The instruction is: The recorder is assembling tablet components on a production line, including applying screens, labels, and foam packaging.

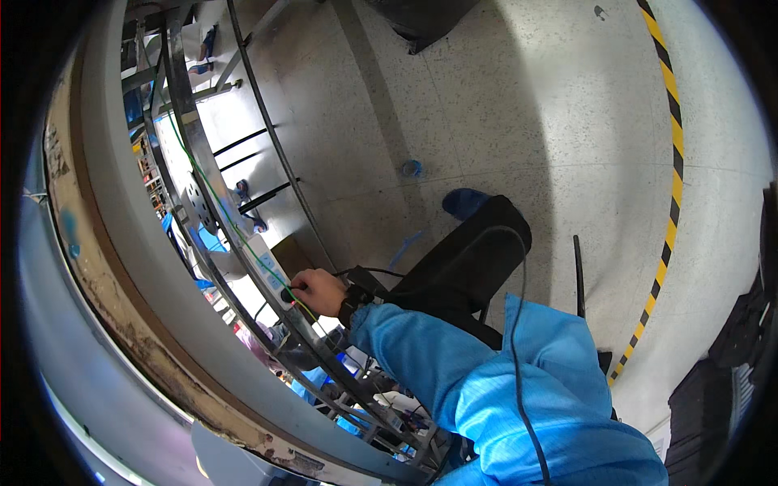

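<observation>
My left hand (322, 292), with a dark watch on its wrist and a blue sleeve behind it, reaches in beside the table's underside. Its fingers are closed around a black plug (288, 295) at the lower end of a white power strip (268, 266) with blue socket faces. Whether the plug is fully seated I cannot tell. A black cord (377, 270) runs out from near the hand to the right. Along the strip passes a thin green-yellow wire (212, 188), crossing close by my fingertips. My right hand is out of view.
The worn table edge (101, 275) curves down the left. Metal frame bars (271, 146) stand beside the strip. My black-trousered leg (454, 267) and blue-covered shoe (464, 203) are near. On the floor lie a small blue round thing (412, 168) and yellow-black tape (673, 194). A dark bag (421, 20) sits far off.
</observation>
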Demonstrator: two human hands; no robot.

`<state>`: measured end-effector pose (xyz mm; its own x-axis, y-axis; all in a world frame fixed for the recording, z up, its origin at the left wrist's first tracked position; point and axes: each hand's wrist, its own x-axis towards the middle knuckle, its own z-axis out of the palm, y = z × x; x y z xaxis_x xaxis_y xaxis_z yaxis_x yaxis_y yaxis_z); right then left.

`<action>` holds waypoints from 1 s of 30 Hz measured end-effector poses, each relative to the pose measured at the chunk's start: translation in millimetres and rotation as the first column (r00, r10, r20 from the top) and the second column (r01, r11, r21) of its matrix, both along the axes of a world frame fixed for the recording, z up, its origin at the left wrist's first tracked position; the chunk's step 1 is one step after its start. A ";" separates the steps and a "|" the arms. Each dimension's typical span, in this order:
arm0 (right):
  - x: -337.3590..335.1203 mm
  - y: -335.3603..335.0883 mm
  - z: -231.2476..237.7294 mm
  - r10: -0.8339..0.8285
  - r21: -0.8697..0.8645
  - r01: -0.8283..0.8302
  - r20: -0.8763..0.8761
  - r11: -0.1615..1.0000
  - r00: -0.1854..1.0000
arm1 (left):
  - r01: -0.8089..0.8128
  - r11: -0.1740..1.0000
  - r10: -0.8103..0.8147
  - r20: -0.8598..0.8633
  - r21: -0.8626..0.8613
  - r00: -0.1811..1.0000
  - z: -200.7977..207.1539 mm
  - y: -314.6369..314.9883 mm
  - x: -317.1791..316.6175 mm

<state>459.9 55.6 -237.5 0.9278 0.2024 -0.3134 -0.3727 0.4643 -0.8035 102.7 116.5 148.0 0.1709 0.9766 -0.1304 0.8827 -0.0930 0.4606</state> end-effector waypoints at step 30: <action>24.9 -70.1 35.6 0.403 -0.299 -0.411 -0.090 0.861 0.911 | -0.440 0.885 0.464 0.342 -0.151 0.817 -61.3 -105.2 -96.6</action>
